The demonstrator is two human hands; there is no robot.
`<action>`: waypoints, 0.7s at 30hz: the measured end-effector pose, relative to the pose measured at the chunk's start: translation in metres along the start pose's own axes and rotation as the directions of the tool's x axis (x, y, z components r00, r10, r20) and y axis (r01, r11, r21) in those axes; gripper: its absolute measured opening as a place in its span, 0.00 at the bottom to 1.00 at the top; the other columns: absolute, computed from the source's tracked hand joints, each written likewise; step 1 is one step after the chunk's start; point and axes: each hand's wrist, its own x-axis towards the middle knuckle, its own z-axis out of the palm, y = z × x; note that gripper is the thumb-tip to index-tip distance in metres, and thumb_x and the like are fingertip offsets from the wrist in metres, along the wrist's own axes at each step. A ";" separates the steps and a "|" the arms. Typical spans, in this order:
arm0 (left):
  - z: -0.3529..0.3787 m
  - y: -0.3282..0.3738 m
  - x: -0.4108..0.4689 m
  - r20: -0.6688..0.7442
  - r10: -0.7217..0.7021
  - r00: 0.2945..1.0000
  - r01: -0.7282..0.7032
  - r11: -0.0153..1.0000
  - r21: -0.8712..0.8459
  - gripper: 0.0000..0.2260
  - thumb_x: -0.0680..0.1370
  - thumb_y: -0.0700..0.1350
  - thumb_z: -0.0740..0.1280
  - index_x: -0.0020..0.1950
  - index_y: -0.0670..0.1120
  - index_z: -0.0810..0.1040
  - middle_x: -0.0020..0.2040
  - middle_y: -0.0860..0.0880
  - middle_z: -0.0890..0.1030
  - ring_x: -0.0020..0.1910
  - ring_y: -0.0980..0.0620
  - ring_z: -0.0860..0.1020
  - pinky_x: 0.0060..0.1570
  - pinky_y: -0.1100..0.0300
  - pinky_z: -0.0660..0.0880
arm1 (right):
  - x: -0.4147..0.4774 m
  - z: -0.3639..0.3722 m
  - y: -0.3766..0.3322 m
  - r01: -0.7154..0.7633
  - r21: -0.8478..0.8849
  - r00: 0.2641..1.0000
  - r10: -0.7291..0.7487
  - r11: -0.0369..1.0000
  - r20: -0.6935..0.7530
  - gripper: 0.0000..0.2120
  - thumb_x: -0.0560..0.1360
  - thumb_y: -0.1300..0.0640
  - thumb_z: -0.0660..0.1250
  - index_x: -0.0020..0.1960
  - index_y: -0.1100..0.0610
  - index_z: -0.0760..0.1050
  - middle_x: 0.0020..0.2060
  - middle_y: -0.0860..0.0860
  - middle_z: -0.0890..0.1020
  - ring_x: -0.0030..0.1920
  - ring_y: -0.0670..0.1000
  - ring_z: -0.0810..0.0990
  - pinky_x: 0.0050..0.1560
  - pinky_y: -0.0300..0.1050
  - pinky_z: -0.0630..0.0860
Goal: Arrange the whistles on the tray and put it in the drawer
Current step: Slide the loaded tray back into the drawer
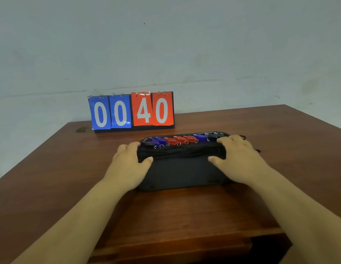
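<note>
- The brown wooden worktop [184, 210] fills the lower view and runs back to a pale wall [184, 44]; both your forearms reach forward across it.
- The black oblong tray [181, 174] sits in the middle of the worktop, between your hands, with its long side facing you; a plain dark face shows below the cords, and you cannot tell from here whether the tray rests flat or is tipped.
- The flip scoreboard [131, 111] stands upright behind the tray, near the wall and apart from the tray; two blue cards read 00 and two red cards read 40.
- Your left hand [125, 164] grips the tray's left end; its fingers [127, 146] are curled round that end, and its thumb [148, 159] lies flat on the cords.
- Your right hand [240, 159] grips the tray's right end the same way; its fingers curl over the far corner beside the dark whistles, and its thumb [213, 159] presses on the cords.
- A bundle of black cords [181, 151] stretches across the tray from thumb to thumb, just in front of the whistles.
- The whistles [182, 139] lie in one row along the tray's far rim; blue ones on the left, three red in the middle, then a blue one and dark ones on the right.
- Small metal key rings [178, 144] show at the whistles' near ends, touching the cords.
</note>
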 end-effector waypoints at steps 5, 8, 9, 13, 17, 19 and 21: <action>0.004 -0.004 -0.044 -0.017 0.051 0.999 -0.047 0.984 0.172 0.32 0.79 0.63 0.65 0.80 0.53 0.61 0.75 0.47 0.64 0.72 0.43 0.67 0.68 0.47 0.71 | -0.030 0.012 0.000 -0.014 -0.042 1.000 0.014 0.999 -0.009 0.35 0.76 0.31 0.63 0.77 0.47 0.65 0.75 0.54 0.66 0.73 0.60 0.68 0.67 0.58 0.73; 0.009 -0.010 -0.060 0.013 0.058 0.998 -0.059 0.977 0.204 0.30 0.80 0.65 0.62 0.79 0.55 0.63 0.78 0.48 0.61 0.75 0.42 0.64 0.71 0.44 0.69 | -0.041 0.018 0.005 -0.049 -0.030 0.998 0.048 0.998 -0.029 0.32 0.77 0.31 0.61 0.74 0.48 0.69 0.74 0.55 0.68 0.72 0.61 0.69 0.66 0.58 0.73; 0.010 -0.012 -0.064 0.027 0.050 0.998 -0.054 0.982 0.180 0.28 0.80 0.64 0.61 0.78 0.55 0.65 0.78 0.47 0.62 0.74 0.42 0.65 0.70 0.44 0.70 | -0.044 0.020 0.006 -0.045 -0.020 0.998 0.044 0.999 -0.039 0.30 0.77 0.32 0.61 0.73 0.48 0.71 0.73 0.55 0.69 0.71 0.62 0.70 0.66 0.58 0.73; 0.013 -0.017 -0.076 0.019 0.054 0.998 -0.056 0.991 0.123 0.22 0.81 0.63 0.60 0.72 0.55 0.73 0.74 0.48 0.67 0.69 0.45 0.71 0.67 0.46 0.73 | -0.055 0.021 0.006 -0.042 0.020 0.996 0.043 0.999 -0.078 0.25 0.78 0.32 0.60 0.65 0.48 0.77 0.68 0.54 0.75 0.65 0.58 0.76 0.62 0.55 0.76; 0.015 -0.017 -0.091 0.035 0.071 0.997 -0.076 0.982 0.172 0.21 0.82 0.62 0.61 0.70 0.54 0.75 0.76 0.47 0.66 0.73 0.45 0.68 0.70 0.48 0.70 | -0.064 0.020 0.003 -0.019 0.009 0.996 0.020 1.000 -0.087 0.22 0.78 0.32 0.60 0.60 0.45 0.79 0.64 0.50 0.77 0.63 0.55 0.77 0.59 0.55 0.76; 0.015 -0.017 -0.098 0.041 0.082 0.996 -0.089 0.976 0.197 0.23 0.81 0.63 0.61 0.72 0.54 0.74 0.78 0.48 0.64 0.75 0.46 0.67 0.72 0.48 0.69 | -0.068 0.022 0.001 0.022 0.037 0.996 -0.018 0.999 -0.089 0.18 0.77 0.32 0.61 0.53 0.42 0.81 0.59 0.47 0.79 0.59 0.52 0.79 0.60 0.56 0.75; 0.014 -0.017 -0.104 0.045 0.080 0.996 -0.088 0.976 0.200 0.25 0.81 0.63 0.60 0.75 0.54 0.71 0.79 0.48 0.63 0.76 0.46 0.66 0.73 0.48 0.67 | -0.072 0.024 -0.002 0.078 0.061 0.994 -0.073 0.995 -0.077 0.18 0.76 0.31 0.61 0.51 0.42 0.82 0.54 0.43 0.80 0.57 0.50 0.79 0.65 0.60 0.72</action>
